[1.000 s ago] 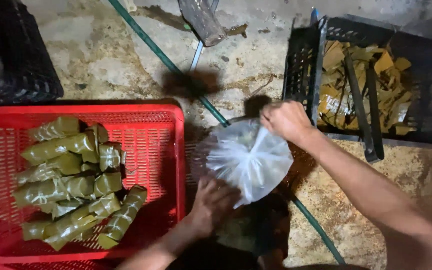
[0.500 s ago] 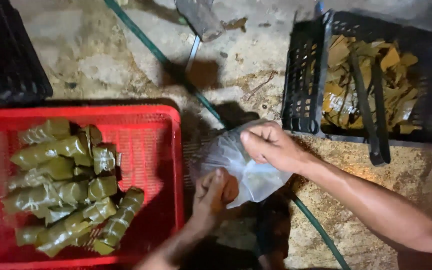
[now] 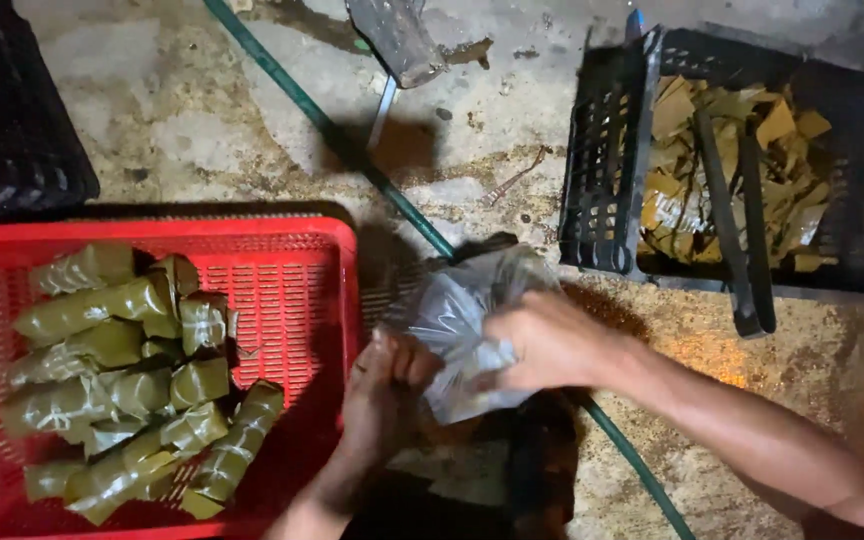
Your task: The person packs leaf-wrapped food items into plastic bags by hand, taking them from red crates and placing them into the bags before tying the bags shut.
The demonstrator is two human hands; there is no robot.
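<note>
A clear plastic bag (image 3: pixel 462 315) is gripped by both hands just right of the red crate. My left hand (image 3: pixel 384 385) pinches its lower left edge with the fingers curled. My right hand (image 3: pixel 552 345) lies across the bag's right side and closes on it. The red plastic crate (image 3: pixel 297 265) on the left holds several green leaf-wrapped parcels (image 3: pixel 137 375) piled along its left half.
A black crate (image 3: pixel 612 170) at the upper right holds brownish leaf scraps and dark tongs (image 3: pixel 742 230). Another black crate (image 3: pixel 12 130) sits at the upper left. A green hose (image 3: pixel 352 150) runs diagonally over the rough wet concrete floor.
The bag was spread wide and held up by my right hand; now it is bunched lower, with both hands close together on it.
</note>
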